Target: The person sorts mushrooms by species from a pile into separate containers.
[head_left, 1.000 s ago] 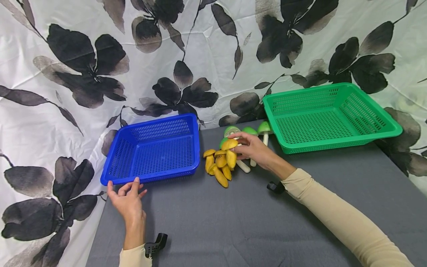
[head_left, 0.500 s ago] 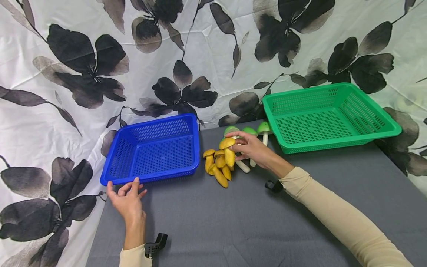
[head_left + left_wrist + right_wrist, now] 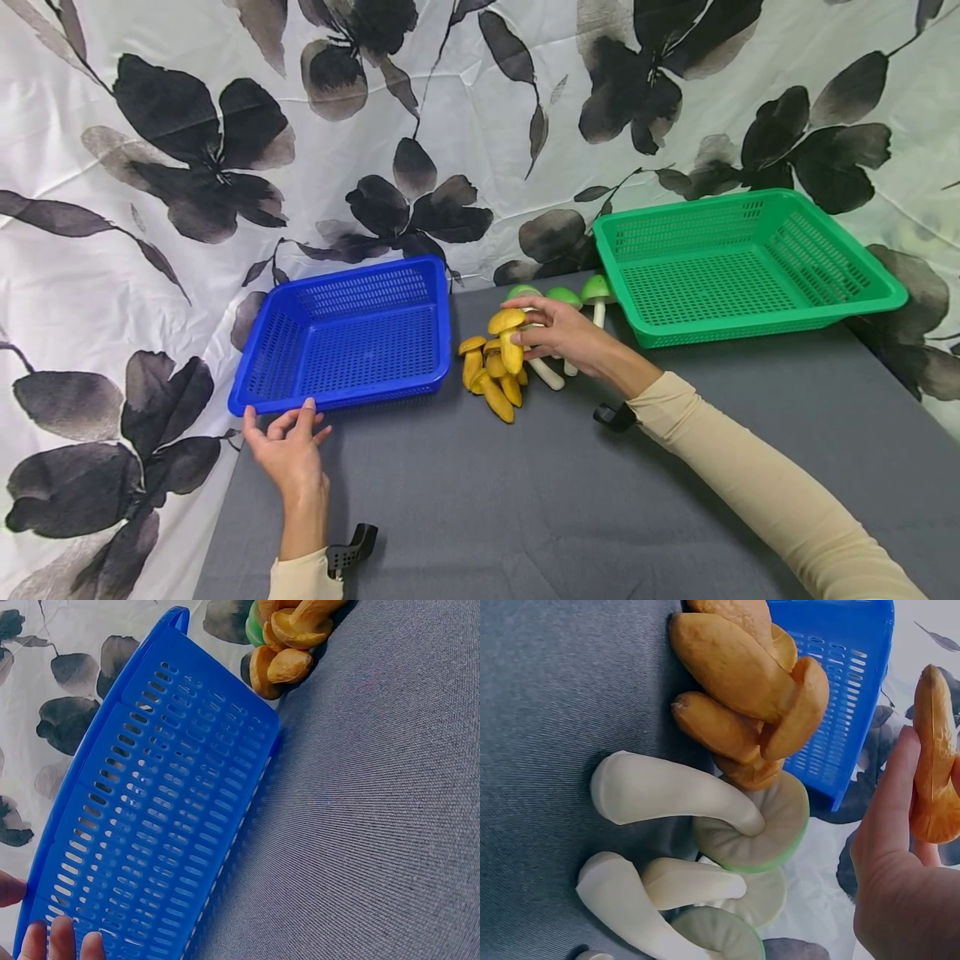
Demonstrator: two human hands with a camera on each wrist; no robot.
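Observation:
A yellow toy mushroom (image 3: 512,343), cap up in the head view, is pinched between the thumb and fingers of my right hand (image 3: 564,335). Beneath and beside it lies a bunch of yellow mushrooms (image 3: 739,671). Green-capped mushrooms (image 3: 667,787) with white stems lie under and behind the right hand, partly hidden by it. My left hand (image 3: 288,454) is at the near left corner of a blue basket (image 3: 367,346). Its spread fingertips (image 3: 62,937) touch the basket's rim and outer wall.
A green basket (image 3: 727,287) stands at the back right, beside the green-capped mushrooms. Grey cloth (image 3: 540,500) covers the table. White fabric with dark flowers (image 3: 420,83) hangs close behind both baskets.
My right hand has moved slightly left with the yellow mushroom, away from the green-capped ones. The left hand stays at the blue basket's rim.

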